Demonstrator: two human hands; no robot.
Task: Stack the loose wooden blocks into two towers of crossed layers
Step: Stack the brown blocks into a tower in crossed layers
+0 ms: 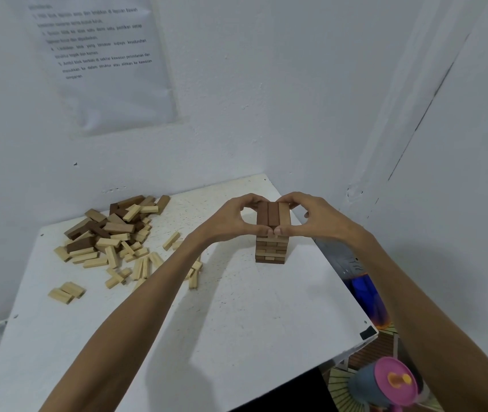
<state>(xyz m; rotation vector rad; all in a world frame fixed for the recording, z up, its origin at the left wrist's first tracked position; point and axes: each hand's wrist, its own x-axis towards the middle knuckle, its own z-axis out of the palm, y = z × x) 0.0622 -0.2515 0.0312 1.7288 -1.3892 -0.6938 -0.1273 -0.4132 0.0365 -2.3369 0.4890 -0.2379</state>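
A tower of crossed wooden blocks [271,248] stands on the white table [236,316], near its far right edge. Its top layer [273,214] has two dark blocks and one light block side by side. My left hand [230,217] and my right hand [314,215] grip that top layer from both sides, with thumbs at its near end and fingers curled over its far end. A heap of loose light and dark blocks [112,233] lies at the table's far left. Only one tower is in view.
Stray light blocks [67,291] lie near the left front of the heap. White walls close the corner behind and right of the table. A printed sheet [103,55] hangs on the wall. A pink-lidded container [391,382] sits on the floor at the lower right.
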